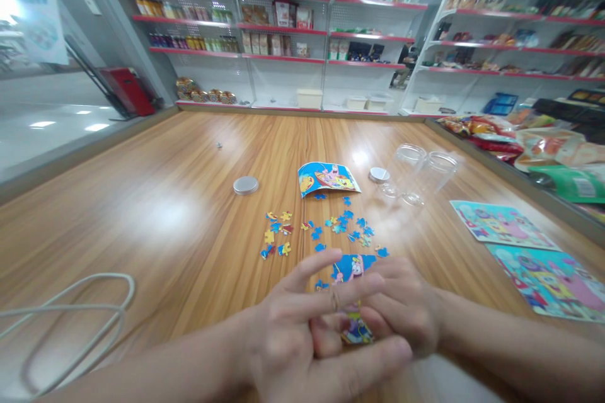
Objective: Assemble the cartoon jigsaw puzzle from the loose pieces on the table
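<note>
My left hand (307, 334) and my right hand (401, 312) meet low in the middle of the wooden table (189, 214), over a partly joined puzzle section (352, 267). The left fingers are stretched out over the right hand; the right fingers curl down onto the puzzle section's near part (355, 329). Just beyond lie several loose blue and yellow puzzle pieces (321, 230). A cartoon reference picture (328, 179) lies farther back.
Two clear jars (420, 173) lie on their sides at back right, one silver lid (379, 174) beside them and another lid (246, 185) to the left. Two finished puzzles (524, 245) lie at right. A white cable (70, 315) loops at left. Snack bags and store shelves surround the table.
</note>
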Tool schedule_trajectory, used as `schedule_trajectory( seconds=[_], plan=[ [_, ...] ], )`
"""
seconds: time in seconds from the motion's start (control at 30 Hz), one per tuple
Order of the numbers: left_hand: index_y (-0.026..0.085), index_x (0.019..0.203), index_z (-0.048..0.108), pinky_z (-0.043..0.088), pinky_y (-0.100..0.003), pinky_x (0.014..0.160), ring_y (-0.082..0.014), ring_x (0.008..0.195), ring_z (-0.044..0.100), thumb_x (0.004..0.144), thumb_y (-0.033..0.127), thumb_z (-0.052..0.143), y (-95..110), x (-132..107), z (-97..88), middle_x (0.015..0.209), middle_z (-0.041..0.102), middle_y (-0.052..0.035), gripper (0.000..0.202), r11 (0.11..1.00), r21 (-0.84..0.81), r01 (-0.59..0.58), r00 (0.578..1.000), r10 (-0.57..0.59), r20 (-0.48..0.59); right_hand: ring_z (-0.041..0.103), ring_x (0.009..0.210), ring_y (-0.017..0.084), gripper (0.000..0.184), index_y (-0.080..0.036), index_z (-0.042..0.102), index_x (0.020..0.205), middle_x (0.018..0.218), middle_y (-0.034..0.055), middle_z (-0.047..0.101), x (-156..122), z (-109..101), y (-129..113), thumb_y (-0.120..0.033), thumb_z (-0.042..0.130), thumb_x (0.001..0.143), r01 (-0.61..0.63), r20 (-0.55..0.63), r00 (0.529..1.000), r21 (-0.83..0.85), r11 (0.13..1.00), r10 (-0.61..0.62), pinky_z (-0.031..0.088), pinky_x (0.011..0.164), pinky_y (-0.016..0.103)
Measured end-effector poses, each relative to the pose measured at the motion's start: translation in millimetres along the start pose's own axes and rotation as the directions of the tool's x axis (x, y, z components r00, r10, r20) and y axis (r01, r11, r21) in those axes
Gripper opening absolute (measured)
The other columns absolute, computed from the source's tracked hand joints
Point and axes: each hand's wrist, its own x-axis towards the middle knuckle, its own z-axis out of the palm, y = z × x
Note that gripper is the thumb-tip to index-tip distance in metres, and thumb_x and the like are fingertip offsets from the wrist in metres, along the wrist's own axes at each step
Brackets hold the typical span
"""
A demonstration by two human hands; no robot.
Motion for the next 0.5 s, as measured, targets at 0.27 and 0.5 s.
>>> schedule_trajectory(
  seconds=[0.27, 0.5],
  plan=[
    [0.017, 0.109, 0.071, 0.045, -0.048, 0.108, -0.0247, 0.106, 0.072, 0.094, 0.023, 0.043, -108.2, 21.2, -34.3, 0.091, 0.077, -0.0065, 0.032, 0.81, -0.251, 0.53, 0.672, -0.582, -0.458, 0.04, 0.051, 0.013, 0.037, -0.017, 0.058, 0.071, 0.059, 0.0011, 0.051, -3.2, -6.2, 11.7, -0.016, 0.036, 0.101, -0.175, -0.04, 0.984, 0.022, 0.984, 0.176, 0.026, 0.053, 0.032],
    [0.013, 0.079, 0.069, 0.05, -0.029, 0.065, -0.0207, 0.075, 0.066, 0.062, 0.024, 0.069, -144.3, 21.4, -66.1, 0.078, 0.072, -0.0071, 0.02, 0.506, -0.526, 0.684, 0.459, -0.858, -0.229, 0.044, 0.049, 0.012, 0.037, -0.015, 0.061, 0.061, 0.054, 0.0016, 0.052, -4.7, -2.6, 13.5, -0.004, 0.046, 0.093, -0.239, -0.118, 0.965, -0.031, 0.971, 0.233, 0.027, 0.051, 0.03]
  ],
)
